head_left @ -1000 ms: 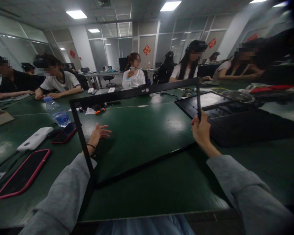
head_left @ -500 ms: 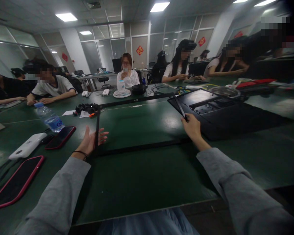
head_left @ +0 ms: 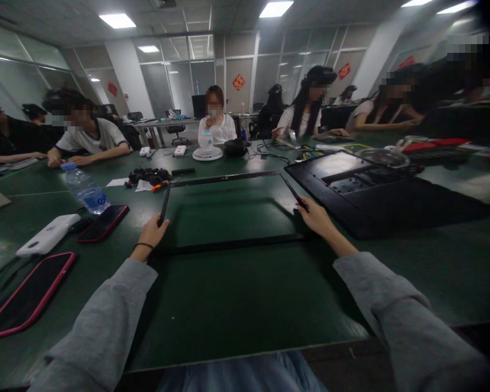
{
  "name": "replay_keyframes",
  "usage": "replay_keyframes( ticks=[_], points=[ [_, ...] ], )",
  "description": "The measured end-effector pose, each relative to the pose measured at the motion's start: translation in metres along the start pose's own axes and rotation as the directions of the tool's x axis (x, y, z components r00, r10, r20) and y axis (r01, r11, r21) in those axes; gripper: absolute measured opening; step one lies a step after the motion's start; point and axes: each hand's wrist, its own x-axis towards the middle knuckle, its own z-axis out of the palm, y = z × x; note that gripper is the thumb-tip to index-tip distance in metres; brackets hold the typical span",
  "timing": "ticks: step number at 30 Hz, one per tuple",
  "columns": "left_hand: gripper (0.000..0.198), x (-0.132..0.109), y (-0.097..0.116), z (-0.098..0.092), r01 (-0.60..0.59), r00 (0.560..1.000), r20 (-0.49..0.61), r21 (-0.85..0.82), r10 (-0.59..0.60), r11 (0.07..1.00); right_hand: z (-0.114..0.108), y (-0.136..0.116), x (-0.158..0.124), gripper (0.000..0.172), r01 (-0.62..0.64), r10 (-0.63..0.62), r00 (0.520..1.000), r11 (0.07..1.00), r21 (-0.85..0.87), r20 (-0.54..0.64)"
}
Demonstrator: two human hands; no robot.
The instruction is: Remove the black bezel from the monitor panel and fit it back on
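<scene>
A thin black rectangular frame point(head_left: 237, 246), which looks like a screen bezel with a small light logo on its far bar, is held just over the green table point(head_left: 245, 305). My left hand point(head_left: 152, 233) is closed around its left side bar. On the opposite side, my right hand point(head_left: 315, 215) grips the right side bar between thumb and fingers. Right of my right hand lies a large black panel point(head_left: 416, 201) with a recessed section, resembling a monitor's back cover.
At the left lie a water bottle point(head_left: 85, 188), two red-edged phones point(head_left: 30, 296) and a white power bank point(head_left: 49, 235). Farther back stand a small white fan point(head_left: 207, 149) and a black bundle point(head_left: 149, 177). Several people sit around the table.
My left hand has gone from spread fingers beside the bar to closed around it. The frame's far bar has tilted and come slightly nearer, leaving a dark piece behind it visible.
</scene>
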Motion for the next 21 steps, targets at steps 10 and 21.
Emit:
replay_keyframes(
  ticks=[10,21],
  points=[
    [0.047,-0.003,-0.006,0.006,-0.025,1.0,0.016,0.437,0.02,0.899,0.004,0.012,-0.002,0.042,-0.004,0.026,0.99,0.987,-0.163,0.136],
    [0.05,-0.009,0.002,-0.005,0.033,0.999,0.017,0.466,-0.046,0.884,0.0,0.024,-0.007,0.041,0.061,0.016,0.986,0.893,-0.447,0.167]
  ],
)
